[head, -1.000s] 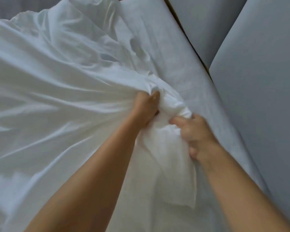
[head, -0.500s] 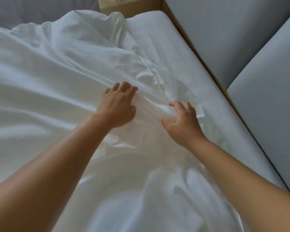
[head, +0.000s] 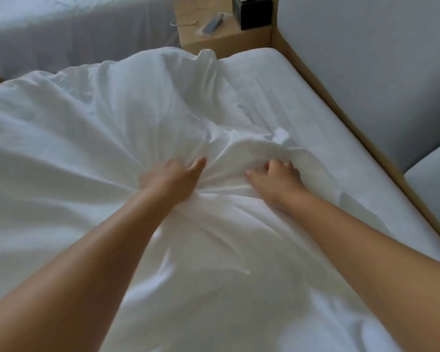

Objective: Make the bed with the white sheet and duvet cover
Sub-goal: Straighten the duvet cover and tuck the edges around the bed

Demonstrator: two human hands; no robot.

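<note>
Both hands dig into the duvet cover point(head: 112, 128), heaped mid-bed: left hand point(head: 172, 180) clutches a gathered bunch, right hand point(head: 276, 180) curls its fingers into a fold. A hard tug could wrinkle the sheet point(head: 302, 97) along the bed's right edge.

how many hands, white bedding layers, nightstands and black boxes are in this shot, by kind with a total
hands: 2, the left hand and right hand, both gripping the duvet cover
white bedding layers: 2, the duvet cover and the sheet
nightstand: 1, wooden
black box: 1, on the nightstand
total: 6
</note>
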